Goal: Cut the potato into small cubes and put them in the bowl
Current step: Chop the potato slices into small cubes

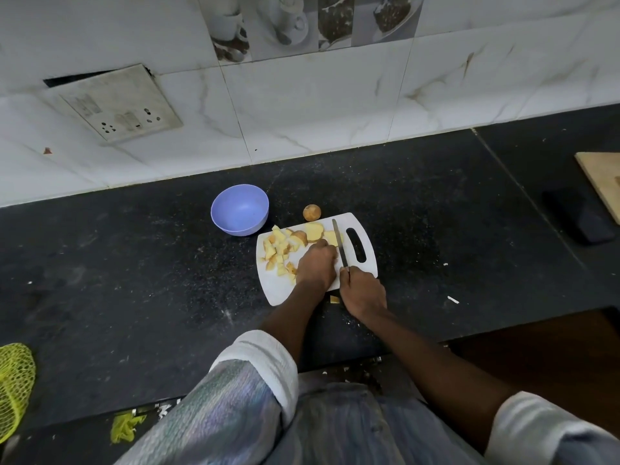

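A white cutting board (365, 239) lies on the black counter. Several potato cubes (277, 250) are piled on its left part, and larger potato slices (314, 231) lie at its far edge. My left hand (317, 265) rests on the board with fingers curled over a potato piece (330, 238). My right hand (362, 290) grips the handle of a knife (339, 245), whose blade lies along that piece. A small whole potato (312, 212) sits just beyond the board. An empty purple bowl (240, 209) stands to the board's far left.
One potato bit (334, 299) lies on the counter at the board's near edge. A wooden board (604, 182) and a dark flat object (578, 219) are at the far right. Yellow netting (15, 387) is at the left edge. A tiled wall with a socket plate (117, 102) backs the counter.
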